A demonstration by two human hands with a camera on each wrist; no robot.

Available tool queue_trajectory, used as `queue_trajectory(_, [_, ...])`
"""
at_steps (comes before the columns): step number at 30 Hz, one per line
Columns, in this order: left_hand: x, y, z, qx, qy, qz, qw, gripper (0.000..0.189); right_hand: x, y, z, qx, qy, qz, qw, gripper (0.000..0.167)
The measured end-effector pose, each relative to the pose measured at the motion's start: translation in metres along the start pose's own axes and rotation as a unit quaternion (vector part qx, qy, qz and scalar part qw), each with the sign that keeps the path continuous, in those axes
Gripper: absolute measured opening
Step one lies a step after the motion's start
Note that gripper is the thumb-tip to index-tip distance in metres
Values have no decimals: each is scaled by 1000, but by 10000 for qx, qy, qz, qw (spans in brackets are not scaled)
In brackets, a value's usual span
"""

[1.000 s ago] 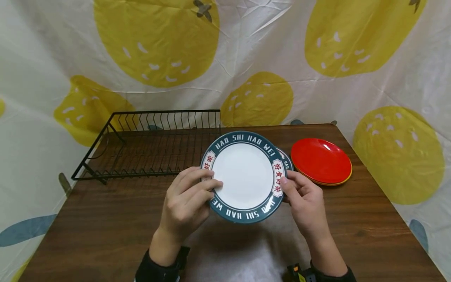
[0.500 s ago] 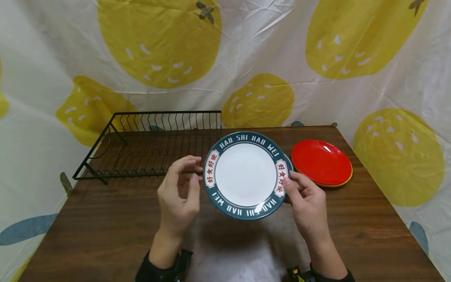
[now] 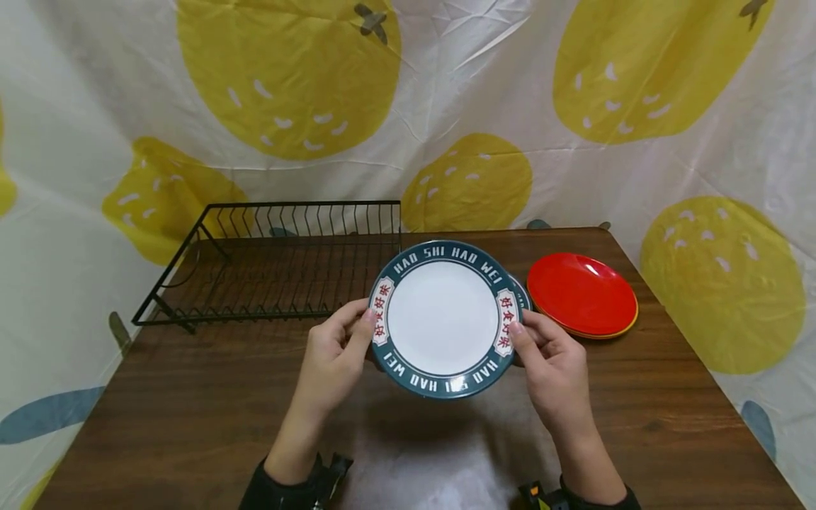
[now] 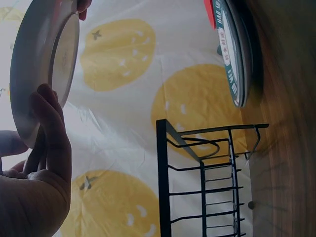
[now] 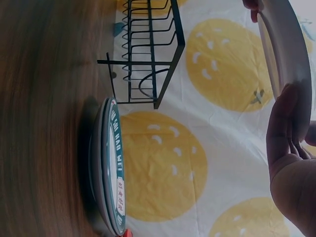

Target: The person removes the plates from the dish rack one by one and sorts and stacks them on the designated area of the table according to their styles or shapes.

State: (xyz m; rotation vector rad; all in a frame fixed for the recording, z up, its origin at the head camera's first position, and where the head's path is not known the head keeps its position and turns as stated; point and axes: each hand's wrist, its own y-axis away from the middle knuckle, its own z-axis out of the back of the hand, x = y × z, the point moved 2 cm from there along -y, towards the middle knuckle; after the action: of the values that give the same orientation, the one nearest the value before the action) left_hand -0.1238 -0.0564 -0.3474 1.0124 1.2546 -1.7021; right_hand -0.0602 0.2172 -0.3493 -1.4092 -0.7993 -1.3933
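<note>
A white plate (image 3: 443, 319) with a teal rim, white lettering and red characters is held up over the table, its face toward the head camera. My left hand (image 3: 334, 361) pinches its left edge, thumb on the front and fingers behind. At the opposite edge my right hand (image 3: 554, 368) grips the rim the same way. Both wrist views show the pale underside of the plate (image 4: 37, 64), with fingers (image 5: 284, 118) pressed against it. Behind it, mostly hidden in the head view, lies a stack of matching teal-rimmed plates (image 5: 111, 168) on the table.
A black wire dish rack (image 3: 268, 269) stands at the back left of the brown wooden table (image 3: 191, 418). Red plates (image 3: 581, 294) with a yellow edge are stacked at the back right. A lemon-print cloth (image 3: 459, 78) hangs behind the table.
My left hand let go of the plate's left side, where its fingers lay over the front, then took hold of the edge again with the thumb in front. The right hand kept its grip.
</note>
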Motion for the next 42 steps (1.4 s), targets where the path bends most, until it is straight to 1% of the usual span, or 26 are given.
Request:
queue_trajectory(3, [3, 2, -1, 1, -133, -70, 9999, 27, -2, -1, 0, 40, 109, -57, 9999, 33])
queue_trajectory(7, [6, 4, -1, 2, -180, -114, 9998, 26, -3, -1, 0, 119, 181, -79, 9997, 33])
queue_trajectory(14, [4, 3, -1, -50, -137, -244, 9996, 25, -2, -2, 0, 144, 204, 3, 9997, 33])
queue_trajectory(18, [4, 3, -1, -51, -82, -241, 9997, 24, -2, -2, 0, 154, 223, -9, 9996, 33])
queue_trajectory(24, [4, 2, -1, -54, -140, -244, 9996, 24, -2, -3, 1, 164, 240, -38, 9996, 33])
queue_trajectory(30, [3, 1, -1, -49, -116, -199, 9997, 25, -1, -4, 1, 188, 240, -63, 9995, 34])
queue_trajectory(34, [2, 0, -1, -4, -90, -159, 9998, 27, -1, -6, 2, 147, 208, -205, 9995, 35])
queue_trajectory(38, [4, -1, -1, 104, 135, 7, 9999, 30, -4, -9, 3, 75, 187, -402, 9990, 36])
queue_trajectory(42, [5, -2, 3, 111, 330, 136, 9993, 31, -10, -15, 7, -77, 32, -565, 9984, 38])
